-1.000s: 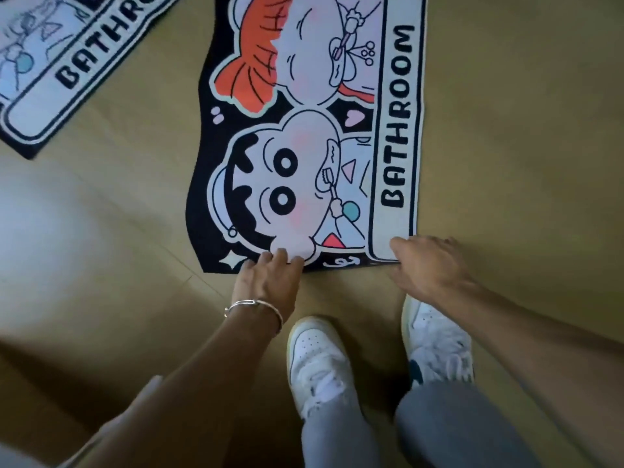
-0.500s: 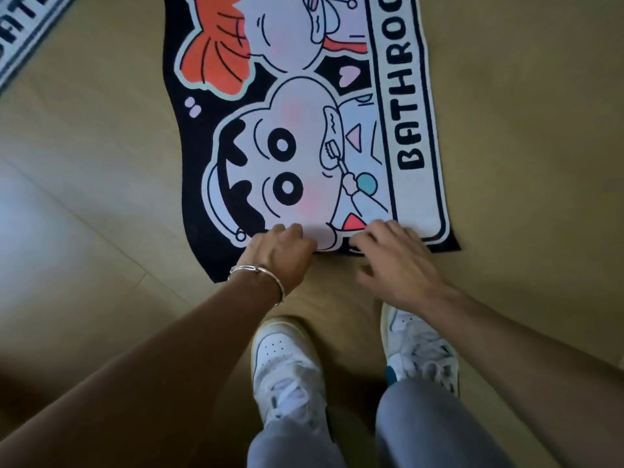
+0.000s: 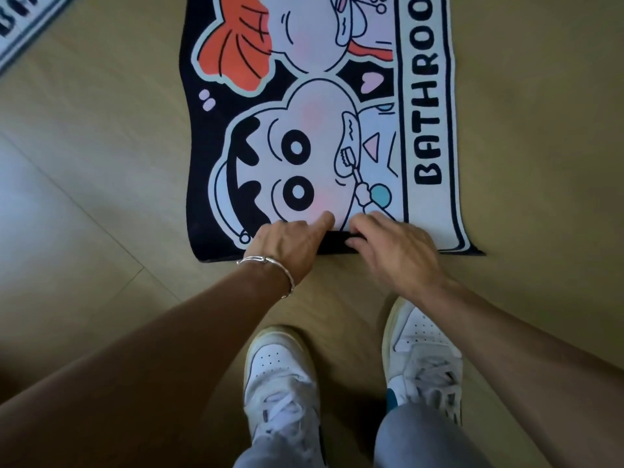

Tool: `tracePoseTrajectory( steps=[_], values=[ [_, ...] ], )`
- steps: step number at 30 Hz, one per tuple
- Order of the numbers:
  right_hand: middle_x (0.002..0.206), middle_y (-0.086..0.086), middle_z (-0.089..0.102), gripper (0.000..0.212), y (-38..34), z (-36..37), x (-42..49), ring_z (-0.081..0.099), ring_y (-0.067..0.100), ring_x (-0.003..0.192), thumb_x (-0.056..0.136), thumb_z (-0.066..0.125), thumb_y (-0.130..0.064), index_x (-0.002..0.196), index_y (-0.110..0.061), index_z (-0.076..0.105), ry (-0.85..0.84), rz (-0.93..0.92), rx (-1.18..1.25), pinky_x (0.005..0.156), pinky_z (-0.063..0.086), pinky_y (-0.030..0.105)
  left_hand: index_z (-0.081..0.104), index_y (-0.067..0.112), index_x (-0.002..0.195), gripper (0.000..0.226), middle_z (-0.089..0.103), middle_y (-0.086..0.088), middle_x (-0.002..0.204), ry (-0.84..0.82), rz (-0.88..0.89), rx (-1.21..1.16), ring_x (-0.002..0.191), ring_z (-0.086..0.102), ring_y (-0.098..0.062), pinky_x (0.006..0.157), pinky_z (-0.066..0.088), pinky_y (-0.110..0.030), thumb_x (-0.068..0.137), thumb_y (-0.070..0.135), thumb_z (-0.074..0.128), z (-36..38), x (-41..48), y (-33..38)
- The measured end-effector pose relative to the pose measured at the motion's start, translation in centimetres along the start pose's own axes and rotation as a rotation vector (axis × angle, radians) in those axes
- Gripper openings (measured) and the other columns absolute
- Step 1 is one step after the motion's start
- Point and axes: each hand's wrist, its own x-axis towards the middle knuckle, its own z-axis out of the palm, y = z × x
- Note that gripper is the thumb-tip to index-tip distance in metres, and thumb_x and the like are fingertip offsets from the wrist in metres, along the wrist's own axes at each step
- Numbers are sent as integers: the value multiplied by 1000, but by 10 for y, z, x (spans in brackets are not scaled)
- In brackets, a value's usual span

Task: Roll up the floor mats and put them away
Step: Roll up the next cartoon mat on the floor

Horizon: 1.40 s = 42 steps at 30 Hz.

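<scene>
Fingers of our left hand curl over the near short edge of the bathroom mat, and those of our right hand do the same just beside them. Both pinch a turned-up lip whose black underside shows between the two hands.

From the head camera, the only view we have, the mat lies flat on the wooden floor directly ahead of our white shoes. Its long axis runs straight away from us and out past the top of the frame, so we judge the roll must travel forward, away from our feet. Both hands sit near the middle of the edge. The right corner and the left corner lie flat and unheld, each nearer its own hand. We judge the roll barely begun, and the grip may need to widen for the ends to follow evenly.

A silver bracelet circles our left wrist. A second mat shows only a corner at upper left, well apart. No basket, bin or shelf for storing the mats is in view.
</scene>
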Motion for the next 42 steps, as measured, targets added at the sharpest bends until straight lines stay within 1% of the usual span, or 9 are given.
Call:
tracePoseTrajectory(
  steps=[3, 7, 10, 13, 16, 23, 32, 38, 42],
  values=[
    [83, 3, 57, 21, 6, 3, 2, 58, 22, 70, 80, 74, -26, 95, -13, 66, 32, -70, -23, 64, 36, 30, 31, 27, 130, 39, 52, -5, 101, 6, -25, -36, 80, 53, -24, 68, 39, -34, 95, 10, 38, -1, 6, 1],
    [93, 3, 55, 44, 20, 1, 3, 53, 22, 88, 70, 81, -37, 105, -14, 70, -160, -83, 16, 78, 43, 36, 34, 28, 133, 43, 42, -5, 116, 71, 0, 17, 105, 46, -24, 83, 41, -35, 94, 11, 39, 7, 3, 6],
    [85, 3, 59, 28, 21, 6, 0, 54, 26, 83, 70, 81, -22, 97, -16, 75, -48, -107, -16, 71, 42, 38, 42, 23, 128, 35, 40, -4, 120, 161, 87, 138, 110, 40, -23, 95, 36, -38, 94, 18, 39, 12, 0, 7],
    [78, 0, 65, 18, 12, 13, -5, 57, 26, 77, 71, 81, -15, 88, -14, 76, 62, -66, -12, 66, 42, 35, 47, 18, 124, 33, 44, -5, 116, 171, 148, 230, 104, 42, -23, 91, 36, -38, 95, 30, 36, 17, -8, 11],
    [73, 1, 67, 11, 8, 14, -7, 58, 25, 69, 74, 80, -12, 83, -10, 75, 75, -36, 40, 62, 44, 31, 36, 16, 132, 37, 44, -6, 117, 112, 134, 243, 102, 44, -23, 85, 38, -35, 95, 19, 38, 16, -13, 11],
    [91, 4, 66, 18, -3, 11, -8, 58, 23, 86, 97, 51, -21, 104, -11, 65, -35, -8, 43, 75, 42, 33, 26, 25, 137, 44, 53, -3, 113, 21, 69, -3, 101, 53, -21, 71, 37, -29, 96, 15, 40, 5, -12, -4],
    [105, 2, 61, 19, -10, 3, 4, 54, 21, 98, 102, 39, -25, 115, -16, 49, -230, 61, 104, 78, 35, 30, 9, 16, 141, 54, 40, -8, 120, 6, 141, 267, 102, 46, -23, 83, 42, -36, 92, 16, 33, 26, -20, 1],
    [118, 1, 50, 31, -18, 3, -4, 44, 18, 112, 92, 44, -17, 123, -18, 45, -241, 71, -27, 98, 33, 34, 38, 19, 117, 26, 55, -2, 96, -66, 70, 44, 79, 53, -21, 67, 37, -33, 91, 19, 35, 1, 7, 3],
    [118, 6, 49, 37, -25, 5, 0, 46, 23, 110, 87, 51, -12, 123, -16, 42, -266, 135, -146, 95, 37, 37, 35, 21, 111, 21, 53, 3, 76, -106, 103, 42, 65, 52, -17, 62, 36, -31, 91, 22, 37, -9, 8, 1]
  ],
)
